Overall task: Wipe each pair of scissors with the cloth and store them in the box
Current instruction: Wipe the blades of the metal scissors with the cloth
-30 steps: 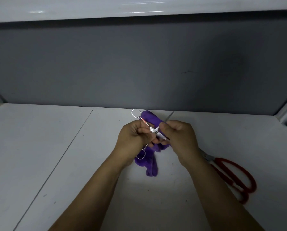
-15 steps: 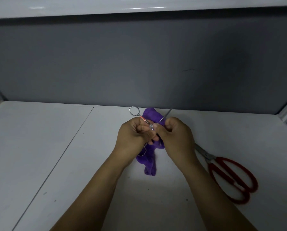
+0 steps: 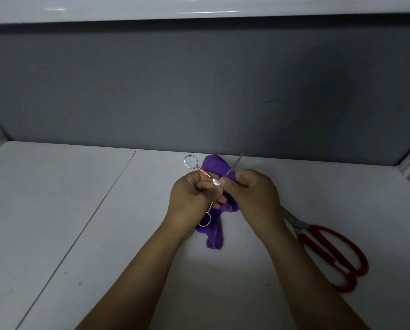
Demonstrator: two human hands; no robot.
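Observation:
Small silver scissors [image 3: 191, 162] with thin ring handles are held over the white table [image 3: 85, 210]. My left hand [image 3: 192, 198] grips them by the handle shanks near the pivot. One ring sticks up to the left and the other hangs below the hand. My right hand [image 3: 254, 194] holds the purple cloth [image 3: 213, 234] bunched round the blades. One blade tip pokes up above the fingers. Part of the cloth hangs down between the hands. Big red-handled scissors [image 3: 330, 253] lie on the table to the right of my right forearm.
A dark grey wall panel [image 3: 199, 91] stands close behind the table. A seam runs diagonally across the tabletop at the left. A pale rail slants at the far right edge. No box is in view.
My right hand has slid with the cloth along the blades, so more of the blade tip shows above it. The left hand keeps its grip on the small scissors.

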